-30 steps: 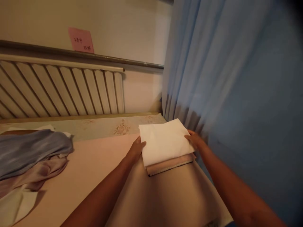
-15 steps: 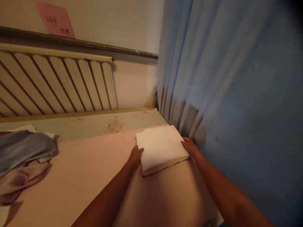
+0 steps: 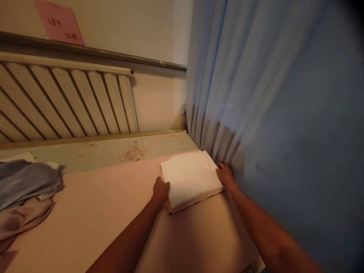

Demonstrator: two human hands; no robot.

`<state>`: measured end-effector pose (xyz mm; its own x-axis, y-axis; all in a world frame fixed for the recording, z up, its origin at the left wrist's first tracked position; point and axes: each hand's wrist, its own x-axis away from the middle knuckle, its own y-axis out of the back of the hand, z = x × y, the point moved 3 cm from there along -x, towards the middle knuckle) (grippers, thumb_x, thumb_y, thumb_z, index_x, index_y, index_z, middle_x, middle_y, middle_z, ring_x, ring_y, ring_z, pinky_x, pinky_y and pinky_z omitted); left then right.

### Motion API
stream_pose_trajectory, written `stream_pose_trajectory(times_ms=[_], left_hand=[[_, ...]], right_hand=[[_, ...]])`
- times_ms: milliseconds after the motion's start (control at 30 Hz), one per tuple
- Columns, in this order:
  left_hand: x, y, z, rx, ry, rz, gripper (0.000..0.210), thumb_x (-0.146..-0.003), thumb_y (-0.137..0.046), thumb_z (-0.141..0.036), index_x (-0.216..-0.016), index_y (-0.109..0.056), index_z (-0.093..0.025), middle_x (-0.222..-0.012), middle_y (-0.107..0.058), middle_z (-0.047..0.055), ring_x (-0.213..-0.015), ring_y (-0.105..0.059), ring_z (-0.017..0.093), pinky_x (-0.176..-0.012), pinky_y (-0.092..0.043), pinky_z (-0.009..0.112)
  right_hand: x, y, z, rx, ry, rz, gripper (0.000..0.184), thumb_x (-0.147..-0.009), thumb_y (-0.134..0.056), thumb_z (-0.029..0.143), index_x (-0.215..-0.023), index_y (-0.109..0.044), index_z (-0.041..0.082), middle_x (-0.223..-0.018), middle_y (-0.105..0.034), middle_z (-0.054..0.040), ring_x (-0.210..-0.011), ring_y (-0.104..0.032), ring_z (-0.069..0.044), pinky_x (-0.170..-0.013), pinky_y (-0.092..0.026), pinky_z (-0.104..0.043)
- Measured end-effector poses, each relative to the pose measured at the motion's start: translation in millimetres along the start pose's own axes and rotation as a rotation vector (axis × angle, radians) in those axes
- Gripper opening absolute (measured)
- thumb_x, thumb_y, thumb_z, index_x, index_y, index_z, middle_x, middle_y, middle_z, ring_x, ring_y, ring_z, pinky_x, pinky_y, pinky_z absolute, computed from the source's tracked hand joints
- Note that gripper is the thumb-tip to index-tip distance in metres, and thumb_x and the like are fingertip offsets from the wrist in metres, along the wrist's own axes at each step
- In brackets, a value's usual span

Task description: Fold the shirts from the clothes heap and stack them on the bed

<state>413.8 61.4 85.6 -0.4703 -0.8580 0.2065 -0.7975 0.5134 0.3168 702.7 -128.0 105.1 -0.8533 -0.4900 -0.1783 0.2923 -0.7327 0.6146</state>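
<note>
A flat, white-topped rectangular stack [image 3: 190,176] lies on the pink sheet [image 3: 108,197], close to the curtain. Along its near side shows a pinkish layer with a finely ridged edge; I cannot tell whether it is paper or folded cloth. My left hand [image 3: 161,189] grips the left side, thumb over the top and the other fingers mostly hidden below. On the opposite side, my right hand [image 3: 225,174] holds the right edge, its thumb on top near the curtain. Both hands are closed on the stack.
Blue curtains [image 3: 273,125] hang along the right side. Crumpled grey-blue and pinkish cloths [image 3: 27,182] lie at the left. Behind the bed stand a radiator [image 3: 74,100] and a wall rail [image 3: 119,55], with a pink paper note [image 3: 61,24] above. A floral strip [image 3: 135,151] borders the pink sheet.
The whole view has shifted slightly, so most things sit a little further left. Both hands keep their hold on the stack's sides, and it has hardly moved on the sheet.
</note>
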Motion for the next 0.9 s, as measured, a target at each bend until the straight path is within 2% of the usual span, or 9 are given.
stream_pose_trajectory(times_ms=[100,167,267,367,433,500,633,733,900], left_hand=[[8,7.8,-12,-0.102,-0.071,-0.123,0.061,-0.072,-0.060,-0.018,-0.130,-0.045,-0.009,-0.128,-0.055,0.024,-0.124,-0.049,0.036,-0.095,-0.042,0.044],[15,4.6,-26,-0.225,-0.228,-0.197,0.066,-0.076,-0.055,-0.016,-0.139,-0.037,-0.011,-0.145,-0.040,0.023,-0.137,-0.033,0.035,-0.109,-0.029,0.049],[25,-20.8,-52,-0.525,-0.580,-0.244,0.060,-0.082,-0.045,-0.012,-0.141,-0.039,-0.013,-0.154,-0.032,0.018,-0.144,-0.022,0.031,-0.115,-0.020,0.050],[20,-56.4,-68,-0.696,-0.759,-0.217,0.058,-0.084,-0.040,-0.011,-0.142,-0.041,-0.016,-0.158,-0.027,0.013,-0.147,-0.015,0.029,-0.116,-0.017,0.051],[8,-75.8,-70,-0.765,-0.792,-0.187,0.055,-0.087,-0.039,-0.015,-0.142,-0.042,-0.018,-0.158,-0.028,0.011,-0.147,-0.016,0.029,-0.117,-0.014,0.054],[-8,-89.0,-63,-0.822,-0.759,-0.131,0.051,-0.090,-0.039,-0.020,-0.141,-0.045,-0.017,-0.155,-0.033,0.013,-0.145,-0.020,0.031,-0.116,-0.013,0.056],[-33,-100.8,-34,-0.863,-0.722,-0.067,0.052,-0.092,-0.041,-0.029,-0.142,-0.044,-0.014,-0.153,-0.035,0.016,-0.145,-0.022,0.031,-0.117,-0.011,0.057],[-39,-104.0,-20,-0.849,-0.748,-0.092,0.054,-0.092,-0.040,-0.031,-0.144,-0.040,-0.017,-0.155,-0.032,0.013,-0.146,-0.019,0.030,-0.117,-0.010,0.056],[-34,-101.1,-17,-0.853,-0.744,-0.110,0.054,-0.093,-0.041,-0.036,-0.144,-0.040,-0.019,-0.155,-0.033,0.011,-0.146,-0.020,0.029,-0.118,-0.010,0.057]], right_hand=[[1,1,8,0.104,0.086,-0.058,0.038,-0.084,-0.057,0.025,-0.121,-0.062,0.015,-0.122,-0.064,-0.0149,-0.120,-0.055,-0.028,-0.105,-0.038,-0.041],[-1,-2,21,0.144,0.166,-0.082,0.043,-0.086,-0.052,0.024,-0.127,-0.058,0.014,-0.136,-0.055,-0.0164,-0.130,-0.045,-0.029,-0.111,-0.031,-0.044],[-3,-18,52,0.216,0.383,-0.068,0.045,-0.091,-0.044,0.026,-0.135,-0.052,0.017,-0.149,-0.041,-0.0123,-0.139,-0.035,-0.025,-0.115,-0.026,-0.042],[1,-43,81,0.340,0.641,-0.060,0.046,-0.095,-0.036,0.027,-0.139,-0.046,0.017,-0.154,-0.033,-0.0115,-0.142,-0.027,-0.026,-0.115,-0.023,-0.045],[3,-62,86,0.403,0.695,-0.058,0.046,-0.096,-0.036,0.027,-0.140,-0.045,0.018,-0.155,-0.030,-0.0105,-0.144,-0.023,-0.026,-0.115,-0.021,-0.048],[6,-83,78,0.458,0.669,-0.025,0.045,-0.095,-0.038,0.027,-0.139,-0.047,0.020,-0.154,-0.034,-0.0104,-0.143,-0.023,-0.028,-0.114,-0.019,-0.051],[13,-113,49,0.508,0.613,0.010,0.044,-0.095,-0.041,0.030,-0.137,-0.049,0.021,-0.148,-0.043,-0.0109,-0.139,-0.030,-0.030,-0.113,-0.018,-0.054],[15,-121,37,0.498,0.623,0.001,0.046,-0.095,-0.041,0.031,-0.139,-0.046,0.022,-0.149,-0.042,-0.0107,-0.139,-0.030,-0.030,-0.113,-0.016,-0.053],[14,-121,34,0.521,0.612,-0.030,0.047,-0.096,-0.039,0.034,-0.140,-0.046,0.021,-0.149,-0.041,-0.0113,-0.139,-0.029,-0.032,-0.113,-0.014,-0.056]])
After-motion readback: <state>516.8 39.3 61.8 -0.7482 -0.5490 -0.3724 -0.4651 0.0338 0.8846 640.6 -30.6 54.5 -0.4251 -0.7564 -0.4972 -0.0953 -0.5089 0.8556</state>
